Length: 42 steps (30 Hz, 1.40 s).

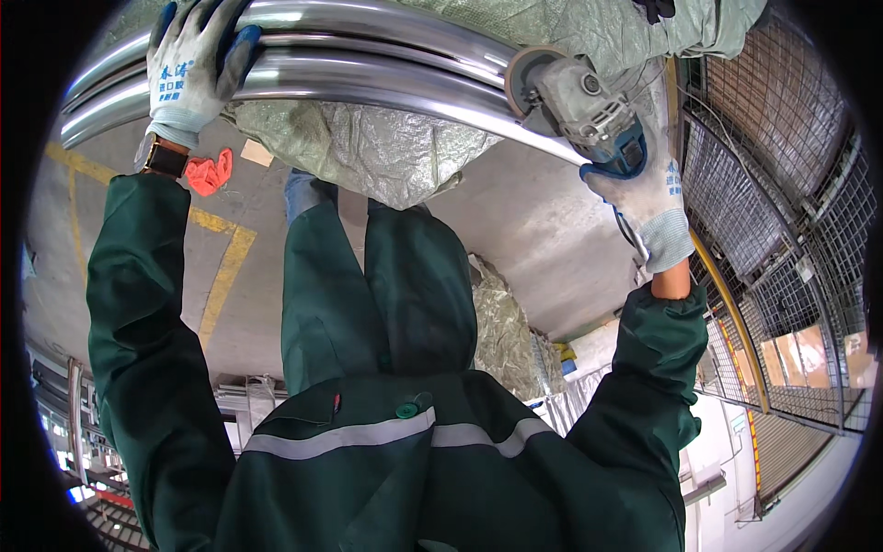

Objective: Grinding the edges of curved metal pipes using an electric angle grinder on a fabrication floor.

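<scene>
This is a metalworking shop floor. Bare concrete floor (pixel 543 221) carries painted yellow lines (pixel 221 276), wire mesh cages (pixel 782 230) line one side, long polished steel tubes (pixel 349 69) rest on woven sacking (pixel 368 147), and an angle grinder (pixel 579 106) sits against the metal.

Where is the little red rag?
In the head view, the red rag lies on the concrete floor at upper left, just right of the left hand wrist and below the shiny metal tubes.
</scene>
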### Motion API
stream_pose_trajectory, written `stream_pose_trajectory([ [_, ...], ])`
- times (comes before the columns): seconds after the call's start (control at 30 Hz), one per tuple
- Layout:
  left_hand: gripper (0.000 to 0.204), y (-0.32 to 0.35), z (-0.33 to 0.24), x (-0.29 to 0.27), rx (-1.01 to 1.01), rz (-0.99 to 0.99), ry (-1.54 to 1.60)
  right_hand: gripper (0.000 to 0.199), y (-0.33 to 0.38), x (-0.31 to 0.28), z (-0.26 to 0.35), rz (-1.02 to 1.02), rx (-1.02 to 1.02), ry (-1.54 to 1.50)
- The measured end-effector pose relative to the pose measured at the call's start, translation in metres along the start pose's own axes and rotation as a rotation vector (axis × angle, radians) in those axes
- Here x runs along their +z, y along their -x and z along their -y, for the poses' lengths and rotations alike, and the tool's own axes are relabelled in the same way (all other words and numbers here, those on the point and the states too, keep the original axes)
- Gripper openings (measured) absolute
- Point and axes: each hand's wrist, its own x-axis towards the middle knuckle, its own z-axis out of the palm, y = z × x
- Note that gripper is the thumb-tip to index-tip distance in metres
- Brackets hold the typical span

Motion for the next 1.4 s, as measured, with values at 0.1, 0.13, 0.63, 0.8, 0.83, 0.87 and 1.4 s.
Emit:
stream_pose_trajectory([
  [0.1,0.052,-0.001,-0.001,-0.001,0.001,0.020,-0.004,0.079,0.003,0.003,-0.006,-0.028,-0.051,-0.007],
  [0.13,0.052,-0.001,-0.001,-0.002,0.002,0.020,-0.004,0.079,0.002,0.006,-0.006,-0.028,-0.051,-0.007],
  [0.63,0.051,-0.013,-0.016,-0.021,-0.109,0.103,0.058,0.078,0.005,0.009,-0.013,-0.009,-0.006,-0.057],
  [0.8,0.051,-0.020,-0.025,-0.027,-0.171,0.143,0.098,0.077,0.000,0.019,0.008,-0.115,-0.133,0.066],
  [0.83,0.051,-0.020,-0.025,-0.027,-0.146,0.116,0.097,0.077,0.000,0.018,0.008,-0.113,-0.140,0.059],
  [0.87,0.050,-0.020,-0.025,-0.026,-0.121,0.089,0.096,0.078,0.000,0.018,0.009,-0.112,-0.146,0.053],
  [1.4,0.048,-0.008,0.006,0.000,-0.007,0.059,0.051,0.077,-0.002,0.014,0.026,-0.040,-0.056,0.056],
])
